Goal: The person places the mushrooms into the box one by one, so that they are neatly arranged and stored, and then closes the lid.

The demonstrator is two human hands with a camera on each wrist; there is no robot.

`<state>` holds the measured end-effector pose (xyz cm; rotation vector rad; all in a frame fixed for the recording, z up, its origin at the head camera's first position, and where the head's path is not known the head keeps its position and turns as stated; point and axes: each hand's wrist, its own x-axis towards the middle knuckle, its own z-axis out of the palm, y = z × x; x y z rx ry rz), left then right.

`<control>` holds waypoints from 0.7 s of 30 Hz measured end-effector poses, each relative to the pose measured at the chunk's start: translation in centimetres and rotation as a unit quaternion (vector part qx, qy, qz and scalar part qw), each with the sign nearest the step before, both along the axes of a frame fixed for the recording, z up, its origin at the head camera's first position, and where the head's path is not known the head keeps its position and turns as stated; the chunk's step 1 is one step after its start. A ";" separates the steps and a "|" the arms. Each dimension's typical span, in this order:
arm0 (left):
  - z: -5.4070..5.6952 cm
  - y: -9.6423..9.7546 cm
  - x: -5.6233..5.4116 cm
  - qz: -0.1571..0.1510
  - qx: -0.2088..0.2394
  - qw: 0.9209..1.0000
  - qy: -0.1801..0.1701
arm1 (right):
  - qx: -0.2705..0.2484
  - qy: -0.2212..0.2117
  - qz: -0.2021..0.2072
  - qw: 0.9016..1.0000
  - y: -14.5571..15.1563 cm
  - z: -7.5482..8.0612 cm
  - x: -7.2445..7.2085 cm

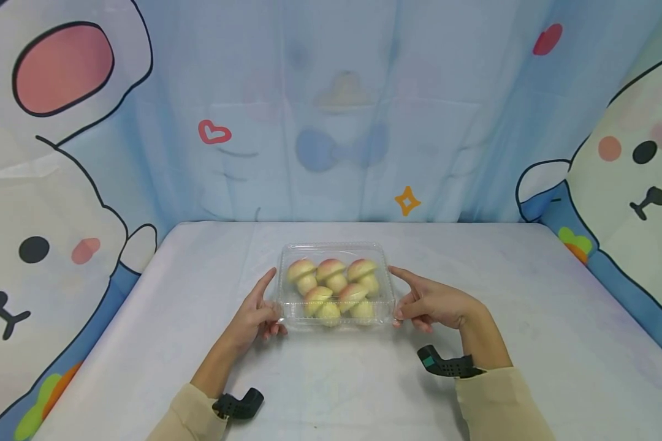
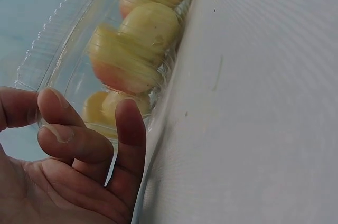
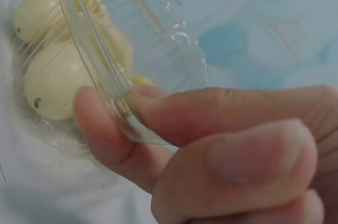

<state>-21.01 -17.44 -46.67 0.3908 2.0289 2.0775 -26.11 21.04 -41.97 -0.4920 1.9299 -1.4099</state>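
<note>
A clear plastic clamshell box sits toward the middle of the white table, its lid lying over the base. Inside are several mushroom-shaped pieces, pale yellow with pinkish caps, set in two rows. My left hand holds the box's front left corner, index finger stretched along the side. In the left wrist view, fingertips meet the rim. At the front right corner, my right hand pinches the rim, and its index finger points along that side. The right wrist view has the plastic rim between thumb and a finger.
The white tabletop spreads around the box on all sides. A light blue curtain with cartoon animals hangs behind the table and along both sides. Black wrist cameras sit at both beige sleeves.
</note>
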 end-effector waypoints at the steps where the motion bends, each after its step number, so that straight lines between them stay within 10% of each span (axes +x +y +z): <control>1: 0.0 0.0 0.0 0.000 0.000 1.000 0.001 | 0.002 0.001 0.001 1.000 0.0 0.1 0.0; 21: -0.1 -0.1 0.0 0.007 -0.009 1.000 -0.002 | 0.041 -0.007 -0.027 0.999 -0.6 1.0 0.4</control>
